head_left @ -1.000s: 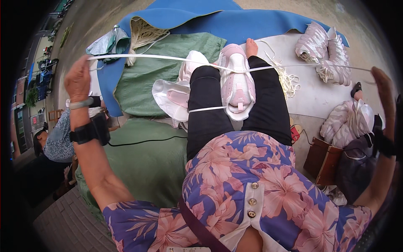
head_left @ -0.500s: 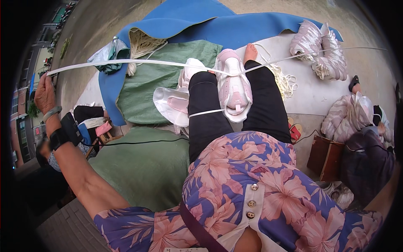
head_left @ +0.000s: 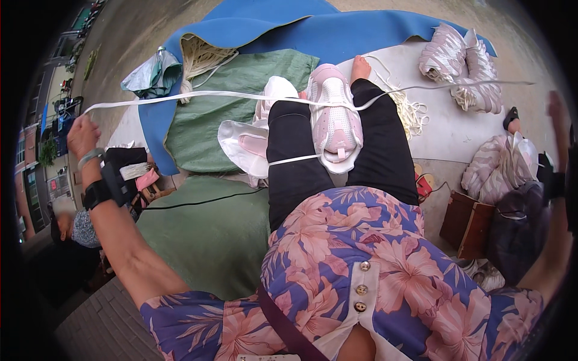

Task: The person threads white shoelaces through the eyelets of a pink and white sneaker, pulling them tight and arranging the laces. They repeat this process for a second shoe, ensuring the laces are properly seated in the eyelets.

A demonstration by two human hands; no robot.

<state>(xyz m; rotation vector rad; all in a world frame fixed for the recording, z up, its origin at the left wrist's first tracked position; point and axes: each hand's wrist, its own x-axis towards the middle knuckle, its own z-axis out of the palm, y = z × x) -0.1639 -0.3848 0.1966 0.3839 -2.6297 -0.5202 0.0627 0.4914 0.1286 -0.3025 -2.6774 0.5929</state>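
A pink and white sneaker is held between my thighs, its heel loop toward me. A long white shoelace runs across its front part and stretches out to both sides. Far to the left, my left hand is closed on one end of the lace. At the right rim my right hand is raised and blurred, near the lace's other end; its grip cannot be made out. Beside my left thigh lies another pink and white shoe piece. A white band crosses that thigh.
A green sack sits at my left, and a green sheet lies beyond. Blue matting spans the far side. Bundles of shoe pieces and loose laces lie right. A brown wooden box and other people are nearby.
My left hand has moved slightly inward and down, and the lace now hangs looser and wavier. My right hand has come into view at the right rim.
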